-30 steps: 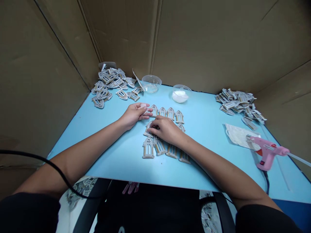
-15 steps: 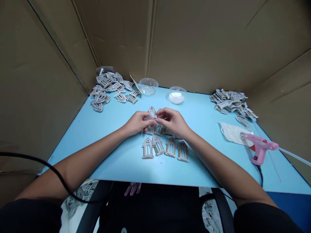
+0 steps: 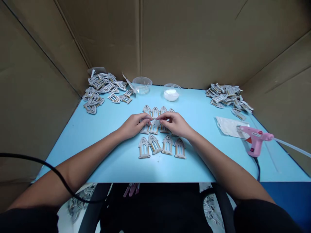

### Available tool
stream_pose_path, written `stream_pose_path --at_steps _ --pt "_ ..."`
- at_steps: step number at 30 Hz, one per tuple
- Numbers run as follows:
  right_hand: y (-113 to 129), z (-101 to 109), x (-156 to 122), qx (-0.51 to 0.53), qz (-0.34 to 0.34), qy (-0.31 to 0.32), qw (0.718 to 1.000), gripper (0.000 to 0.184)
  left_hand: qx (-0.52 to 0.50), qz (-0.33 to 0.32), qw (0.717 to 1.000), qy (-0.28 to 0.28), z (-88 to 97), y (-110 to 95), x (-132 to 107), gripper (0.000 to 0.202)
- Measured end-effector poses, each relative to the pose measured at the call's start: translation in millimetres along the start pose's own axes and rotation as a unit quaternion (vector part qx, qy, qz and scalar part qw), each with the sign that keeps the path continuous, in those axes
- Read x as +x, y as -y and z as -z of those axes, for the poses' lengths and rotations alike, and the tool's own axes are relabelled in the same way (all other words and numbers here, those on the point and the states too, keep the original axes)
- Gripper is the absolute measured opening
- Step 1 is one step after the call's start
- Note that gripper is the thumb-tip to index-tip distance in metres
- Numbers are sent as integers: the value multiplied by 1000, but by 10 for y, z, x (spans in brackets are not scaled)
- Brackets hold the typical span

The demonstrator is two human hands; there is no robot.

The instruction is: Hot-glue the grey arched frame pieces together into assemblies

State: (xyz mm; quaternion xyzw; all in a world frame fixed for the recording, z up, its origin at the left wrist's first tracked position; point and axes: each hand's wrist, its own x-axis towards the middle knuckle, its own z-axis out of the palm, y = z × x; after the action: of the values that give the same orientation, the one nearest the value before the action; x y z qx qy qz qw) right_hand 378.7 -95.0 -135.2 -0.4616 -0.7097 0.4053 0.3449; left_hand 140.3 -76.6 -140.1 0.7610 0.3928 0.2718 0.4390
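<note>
Several arch-shaped window cutouts lie in rows on the blue table (image 3: 102, 129). The near row (image 3: 161, 146) is in full view, and the far row (image 3: 155, 111) peeks out behind my fingers. My left hand (image 3: 133, 124) and my right hand (image 3: 174, 123) meet over the middle row. Both pinch a small thin pale piece (image 3: 154, 120) between their fingertips, just above the cutouts. The piece is too small to name.
A heap of cutouts (image 3: 102, 87) sits at the back left and another heap (image 3: 228, 97) at the back right. Two clear bowls (image 3: 142, 84) (image 3: 171, 92) stand at the back; one holds something white. A pink glue gun (image 3: 256, 139) rests beside a white cloth (image 3: 229, 125) on the right. Cardboard walls surround the table.
My right hand lifted off the cutouts and came up to meet my left hand. Both now pinch together over the middle row. The camera has tilted slightly.
</note>
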Motion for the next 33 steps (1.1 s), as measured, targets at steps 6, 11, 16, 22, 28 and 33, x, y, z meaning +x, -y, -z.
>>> stream_pose_path --at_steps 6,11,16,22,28,33 --pt "-90 -105 19 66 -16 -15 998 21 83 -41 995 23 15 -16 -2 31" --pt "-110 -166 25 85 -15 -59 995 15 116 -52 991 34 33 -7 -4 34" --pt "-81 -209 7 17 -13 -57 998 4 143 -75 985 65 63 5 6 31" --pt "-65 -220 7 2 -15 -61 998 1 168 -91 979 73 75 24 20 31" --pt "-72 -219 23 9 -31 -65 997 1 180 -97 976 75 71 17 20 32" --pt "-76 -237 11 -4 -25 -49 998 6 188 -97 974 75 73 18 12 33"
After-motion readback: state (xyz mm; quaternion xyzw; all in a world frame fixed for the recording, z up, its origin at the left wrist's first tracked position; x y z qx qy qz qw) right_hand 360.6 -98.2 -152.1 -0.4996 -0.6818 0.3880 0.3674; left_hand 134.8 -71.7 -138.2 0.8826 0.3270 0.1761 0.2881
